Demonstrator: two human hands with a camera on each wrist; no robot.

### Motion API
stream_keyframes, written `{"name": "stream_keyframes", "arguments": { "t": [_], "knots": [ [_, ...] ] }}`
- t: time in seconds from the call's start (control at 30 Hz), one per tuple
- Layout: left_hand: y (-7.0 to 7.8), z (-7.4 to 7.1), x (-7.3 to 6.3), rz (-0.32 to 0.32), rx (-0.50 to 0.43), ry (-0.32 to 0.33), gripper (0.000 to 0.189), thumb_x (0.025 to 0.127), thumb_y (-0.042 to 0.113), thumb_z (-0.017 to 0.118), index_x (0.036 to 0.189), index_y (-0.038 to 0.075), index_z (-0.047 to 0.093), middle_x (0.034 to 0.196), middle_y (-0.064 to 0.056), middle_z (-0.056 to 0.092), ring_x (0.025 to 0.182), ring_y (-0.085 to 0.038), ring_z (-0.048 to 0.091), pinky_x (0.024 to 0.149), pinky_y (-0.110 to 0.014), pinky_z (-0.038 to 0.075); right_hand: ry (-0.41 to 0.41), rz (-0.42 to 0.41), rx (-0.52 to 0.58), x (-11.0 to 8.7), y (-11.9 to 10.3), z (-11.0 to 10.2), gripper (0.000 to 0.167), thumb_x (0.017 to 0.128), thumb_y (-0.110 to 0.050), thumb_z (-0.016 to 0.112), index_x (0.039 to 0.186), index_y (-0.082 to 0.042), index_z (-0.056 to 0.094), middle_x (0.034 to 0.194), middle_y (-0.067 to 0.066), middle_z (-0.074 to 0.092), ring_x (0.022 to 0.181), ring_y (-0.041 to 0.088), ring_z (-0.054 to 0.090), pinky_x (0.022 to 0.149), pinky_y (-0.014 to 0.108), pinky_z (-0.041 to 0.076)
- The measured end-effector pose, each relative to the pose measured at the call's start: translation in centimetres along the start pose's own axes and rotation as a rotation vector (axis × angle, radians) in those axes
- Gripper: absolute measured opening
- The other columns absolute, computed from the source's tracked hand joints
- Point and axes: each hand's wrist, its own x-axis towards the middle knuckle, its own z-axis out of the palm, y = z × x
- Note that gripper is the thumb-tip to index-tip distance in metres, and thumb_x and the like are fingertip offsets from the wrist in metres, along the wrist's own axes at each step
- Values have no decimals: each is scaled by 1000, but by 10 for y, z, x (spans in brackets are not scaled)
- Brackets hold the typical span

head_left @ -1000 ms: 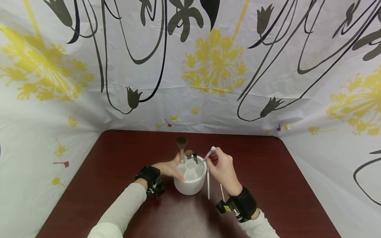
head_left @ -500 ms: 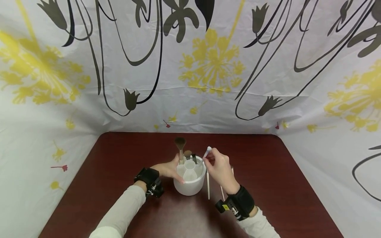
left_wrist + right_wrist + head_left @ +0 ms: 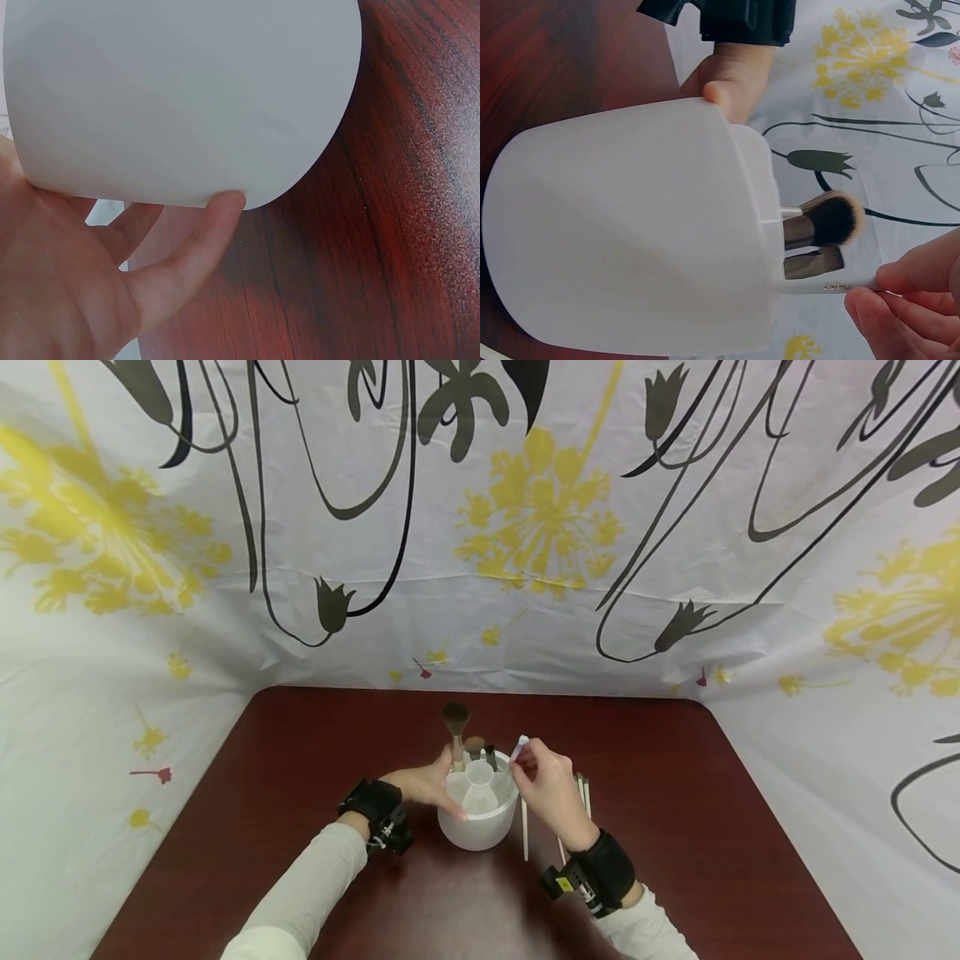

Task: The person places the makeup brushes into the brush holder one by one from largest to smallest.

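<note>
A white round makeup brush holder point(image 3: 478, 835), divided into compartments at the top, stands upright on the table. My left hand point(image 3: 427, 783) grips its left side, with the thumb near the front rim; in the left wrist view that hand point(image 3: 67, 277) lies against the pale wall. Between the thumb and fingers of my right hand point(image 3: 551, 789) is a slim white makeup brush point(image 3: 825, 286) with small lettering. Its lower end is inside the right side of the holder, hidden by the wall. A large fluffy brush point(image 3: 456, 720) and shorter dark-headed brushes point(image 3: 829, 217) stand at the back.
Several thin pale-handled brushes lie on the dark red table point(image 3: 337, 718) to the right: one handle point(image 3: 525, 831) beside the holder, others point(image 3: 584, 793) beyond my right hand. A patterned white cloth point(image 3: 420, 652) hangs behind the table.
My right hand has moved slightly left and down, with the slim brush sinking lower and standing more upright in the holder. My left hand keeps its grip.
</note>
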Motion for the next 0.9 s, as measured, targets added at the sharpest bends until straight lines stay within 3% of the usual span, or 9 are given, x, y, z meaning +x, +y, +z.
{"name": "stream_keyframes", "arguments": {
  "t": [0.37,0.9],
  "knots": [
    [-3,-1,0,25,1,7,137,57,36,85,140,5,-19,148,-20,-10,136,-30,6,108,-46,12,-40,41,28,-4,3,6,18,74,2,70,87,-2,58,78,7,64,69,14,63,59,23,51],
    [-1,-1,-1,44,-12,2,135,59,31,85,140,6,-20,148,-20,-8,135,-30,7,108,-46,13,-115,70,36,-11,4,16,15,73,4,69,82,-2,59,73,5,63,65,12,60,56,20,49]
  ]
}}
